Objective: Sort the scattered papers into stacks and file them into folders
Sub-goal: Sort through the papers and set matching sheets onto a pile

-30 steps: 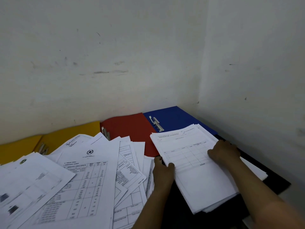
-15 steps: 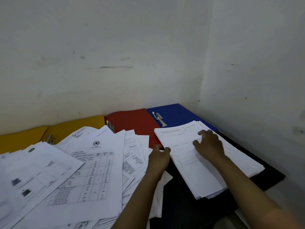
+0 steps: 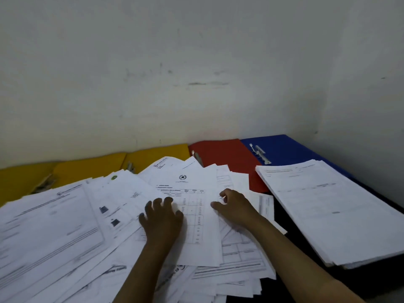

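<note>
Scattered white printed papers (image 3: 65, 226) cover the left and middle of the dark table. My left hand (image 3: 162, 219) lies flat on a sheet with a star emblem and a table (image 3: 196, 193), fingers spread. My right hand (image 3: 235, 206) rests on the same sheet's right edge, fingers loosely bent; whether it pinches the paper is not clear. A squared stack of papers (image 3: 332, 211) lies at the right, apart from both hands. Against the wall lie open folders: yellow (image 3: 91, 167), red (image 3: 223, 152) and blue (image 3: 288, 147), the blue one with a metal fastener (image 3: 260, 154).
White walls meet in a corner at the back right. The black table top (image 3: 371, 278) shows at the front right, near its edge. A second yellow folder (image 3: 19, 182) lies at the far left, partly under papers.
Both hands have left the squared stack at the right and moved left onto the scattered pile. The view has swung left with them.
</note>
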